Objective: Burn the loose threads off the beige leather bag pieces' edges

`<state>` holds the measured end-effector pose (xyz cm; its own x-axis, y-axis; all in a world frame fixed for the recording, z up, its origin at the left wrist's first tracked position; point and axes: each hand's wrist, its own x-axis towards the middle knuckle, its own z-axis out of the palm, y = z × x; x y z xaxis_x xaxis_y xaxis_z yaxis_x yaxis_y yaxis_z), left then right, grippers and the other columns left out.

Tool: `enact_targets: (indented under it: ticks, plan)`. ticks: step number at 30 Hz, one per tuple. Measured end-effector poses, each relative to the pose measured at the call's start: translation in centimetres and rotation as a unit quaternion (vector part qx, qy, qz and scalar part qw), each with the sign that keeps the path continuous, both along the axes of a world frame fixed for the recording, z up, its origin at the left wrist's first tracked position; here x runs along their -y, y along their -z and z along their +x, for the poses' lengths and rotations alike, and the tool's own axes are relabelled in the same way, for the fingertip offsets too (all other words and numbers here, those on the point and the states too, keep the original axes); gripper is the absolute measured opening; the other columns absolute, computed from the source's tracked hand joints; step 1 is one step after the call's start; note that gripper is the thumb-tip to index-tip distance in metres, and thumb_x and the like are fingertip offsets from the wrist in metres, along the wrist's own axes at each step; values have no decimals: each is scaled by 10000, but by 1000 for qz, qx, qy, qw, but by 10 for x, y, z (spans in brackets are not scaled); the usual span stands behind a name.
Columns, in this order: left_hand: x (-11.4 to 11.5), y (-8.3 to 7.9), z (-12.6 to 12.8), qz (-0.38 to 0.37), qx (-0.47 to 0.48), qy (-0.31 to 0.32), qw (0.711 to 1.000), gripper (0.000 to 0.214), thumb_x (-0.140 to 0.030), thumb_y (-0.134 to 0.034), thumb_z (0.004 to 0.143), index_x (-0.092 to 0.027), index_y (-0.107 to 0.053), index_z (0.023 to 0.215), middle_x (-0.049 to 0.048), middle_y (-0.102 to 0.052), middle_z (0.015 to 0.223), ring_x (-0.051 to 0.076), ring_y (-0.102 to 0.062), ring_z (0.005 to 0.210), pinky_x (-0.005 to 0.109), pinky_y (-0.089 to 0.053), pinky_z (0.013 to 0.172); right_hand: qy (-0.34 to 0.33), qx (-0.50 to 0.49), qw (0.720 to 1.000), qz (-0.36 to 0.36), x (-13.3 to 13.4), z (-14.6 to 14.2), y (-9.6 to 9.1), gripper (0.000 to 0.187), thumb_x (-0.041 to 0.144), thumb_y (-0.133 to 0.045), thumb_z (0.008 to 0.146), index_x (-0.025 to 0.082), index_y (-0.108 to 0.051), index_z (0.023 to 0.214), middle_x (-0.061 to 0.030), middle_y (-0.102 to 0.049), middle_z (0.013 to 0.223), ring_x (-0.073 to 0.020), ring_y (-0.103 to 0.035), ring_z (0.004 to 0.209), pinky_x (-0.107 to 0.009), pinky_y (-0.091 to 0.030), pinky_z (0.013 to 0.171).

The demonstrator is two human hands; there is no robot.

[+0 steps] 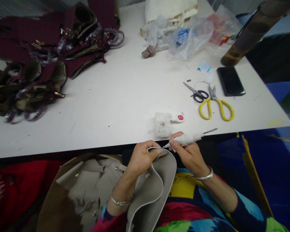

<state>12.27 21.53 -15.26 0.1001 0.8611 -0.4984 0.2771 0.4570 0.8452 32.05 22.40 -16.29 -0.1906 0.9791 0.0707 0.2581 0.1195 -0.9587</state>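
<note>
My left hand (142, 158) is closed on the top edge of a grey-beige bag piece (149, 190) that hangs down over my lap. My right hand (187, 153) grips a thin tool with a white-wrapped handle (190, 138), its tip pressed against the edge of the piece just beside my left thumb. Both hands sit just below the front edge of the white table (116, 96). A silver bangle is on each wrist.
On the table lie a small clear bag of parts (162, 124), black-handled scissors (197, 93), yellow-handled scissors (216, 106), a black phone (230, 81), plastic bags (190, 38) and a heap of maroon bags (38, 54). A box of beige pieces (84, 190) stands at my left.
</note>
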Motion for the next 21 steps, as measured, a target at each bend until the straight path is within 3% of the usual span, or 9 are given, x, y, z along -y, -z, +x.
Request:
enact_targets:
  ticks: [7,11,14,17,21]
  plan:
    - [1,1,7,-11,40,11,999,141,-303,-756,675,-168,-715,660,-1,-636,625,147,-513,627,283,-386,650,-58,41,997,23,-12,0,-13,268,371,-578,1019,198,-618,819,-1,-642,732,-169,-604,686,-308,-452,691]
    - [0,0,4,-23,45,-3,999,152,-308,-761,675,-164,-710,674,2,-635,625,144,-513,614,278,-386,630,49,-8,998,28,-8,0,-7,265,357,-580,1035,206,-618,820,31,-571,636,-147,-545,583,-302,-436,615]
    - [1,2,-3,-20,51,-42,998,172,-325,-765,700,-165,-704,716,-4,-627,621,140,-513,601,271,-393,618,137,-43,987,75,-4,1,-1,151,324,-615,1026,210,-659,938,7,-629,750,-168,-607,673,-322,-492,674]
    - [3,5,-11,-22,50,-62,997,194,-329,-779,709,-158,-727,784,8,-659,672,149,-547,643,274,-425,657,145,-30,981,122,-3,1,0,69,278,-649,1009,216,-677,1022,-29,-672,905,-186,-649,790,-338,-538,738]
    - [5,6,-17,-32,63,-86,994,226,-343,-806,693,-151,-732,785,13,-662,681,146,-549,644,268,-428,651,121,20,978,170,-5,1,0,71,239,-676,992,222,-678,1061,-44,-700,953,-199,-670,861,-349,-564,796]
